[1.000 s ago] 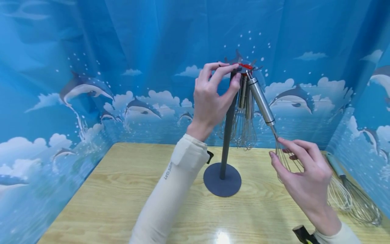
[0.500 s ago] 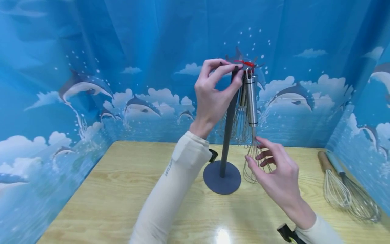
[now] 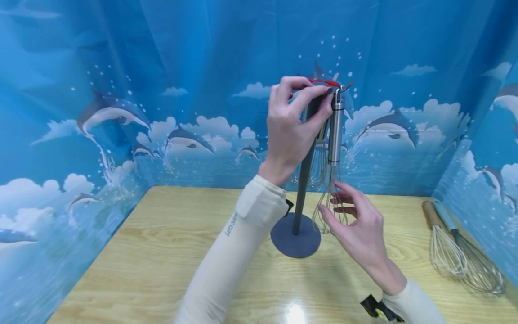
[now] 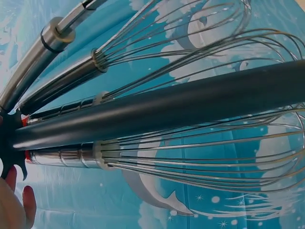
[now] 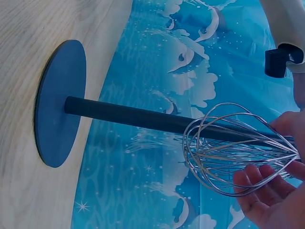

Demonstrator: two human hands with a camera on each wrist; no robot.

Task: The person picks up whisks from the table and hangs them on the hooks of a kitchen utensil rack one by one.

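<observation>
A dark hook stand has a slim pole (image 3: pixel 302 189) and a round base (image 3: pixel 295 240). My left hand (image 3: pixel 292 123) pinches its top, where dark hooks and red parts show. A steel-handled whisk (image 3: pixel 336 130) hangs at the right of that top, its loop on or against a hook; the exact contact is unclear. My right hand (image 3: pixel 360 225) has thumb and fingers curled round its wires (image 5: pixel 224 157), which tilt toward the pole. In the left wrist view, several other whisks (image 4: pixel 66 155) hang around the pole, partly hidden behind it.
At the right of the wooden table (image 3: pixel 162 252) lie a wooden-handled whisk (image 3: pixel 445 249) and a whisk with a blue-green handle (image 3: pixel 445 216). A blue dolphin-print curtain (image 3: pixel 202 67) rises behind and at both sides.
My right hand has moved left, bringing the whisk from a slant to nearly upright beside the pole. My left hand stays at the stand's top, having shifted slightly right.
</observation>
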